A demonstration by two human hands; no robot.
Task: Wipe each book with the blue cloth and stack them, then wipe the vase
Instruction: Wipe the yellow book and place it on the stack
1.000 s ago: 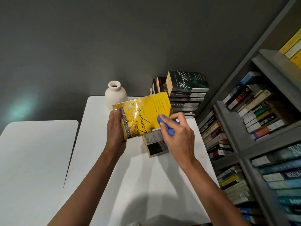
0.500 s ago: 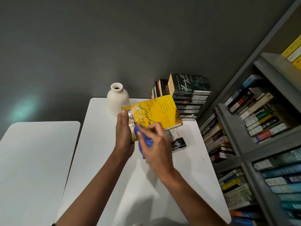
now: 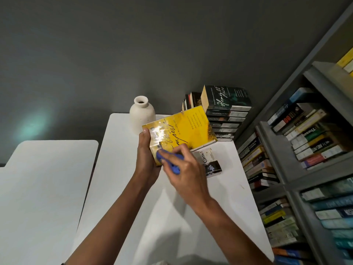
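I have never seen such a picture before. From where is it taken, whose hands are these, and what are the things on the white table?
There is no machine here. A person wears a camera on the head, so you look forward and down at their own two bare hands. The left hand holds a yellow book tilted above the white table. The right hand presses a blue cloth on the cover's lower corner, wiping it. On the table stand a pale vase, a stack of books near the wall, and one small book lying flat. A grey bookshelf full of books stands at the right.
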